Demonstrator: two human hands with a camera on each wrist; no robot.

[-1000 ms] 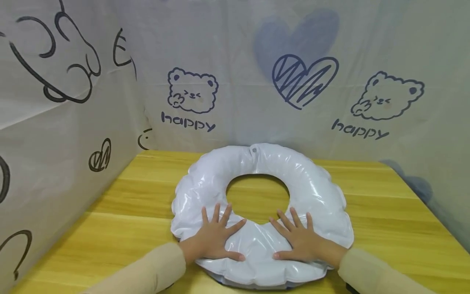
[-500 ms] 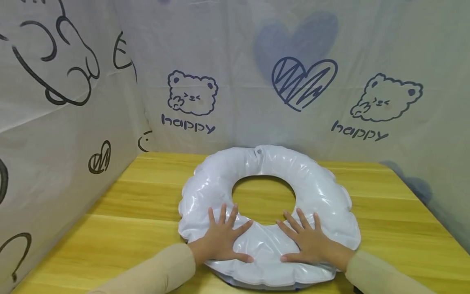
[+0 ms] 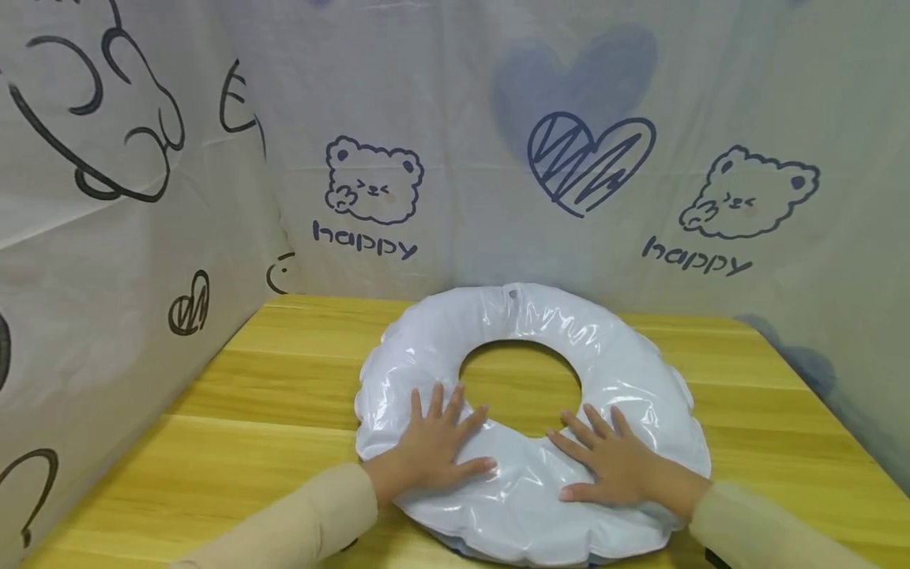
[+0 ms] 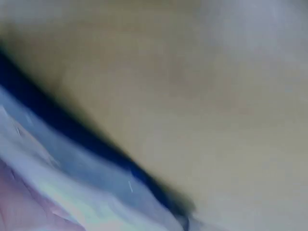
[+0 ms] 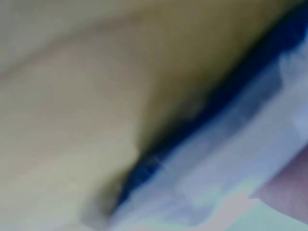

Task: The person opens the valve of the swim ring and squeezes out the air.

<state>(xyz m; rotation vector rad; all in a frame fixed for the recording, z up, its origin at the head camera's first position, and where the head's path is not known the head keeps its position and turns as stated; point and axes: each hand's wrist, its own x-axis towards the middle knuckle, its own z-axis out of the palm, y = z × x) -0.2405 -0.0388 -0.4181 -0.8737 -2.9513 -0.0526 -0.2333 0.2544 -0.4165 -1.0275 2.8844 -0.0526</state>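
Observation:
A white inflatable swim ring (image 3: 526, 506) lies flat on the wooden table, its round hole showing the wood beneath. My left hand (image 3: 437, 442) rests on the ring's near left part, fingers spread and straight, fingertips by the hole's edge. On the near right part, my right hand (image 3: 614, 462) presses with its fingers spread as well. A small valve (image 3: 513, 295) sits on the ring's far side. Both wrist views are blurred; the left one shows the ring's edge (image 4: 106, 178) with a dark blue underside, and the right one shows a similar edge (image 5: 216, 159).
The yellow wood-grain table (image 3: 235, 442) reaches out on both sides of the ring. A pale cloth (image 3: 483, 95) printed with bears, hearts and "happy" hangs behind the table, and more printed cloth (image 3: 107, 316) hangs along the left side.
The ring has shifted to the right in the head view, both hands moving with it. The left hand has slid slightly farther up the ring, its thumb now higher.

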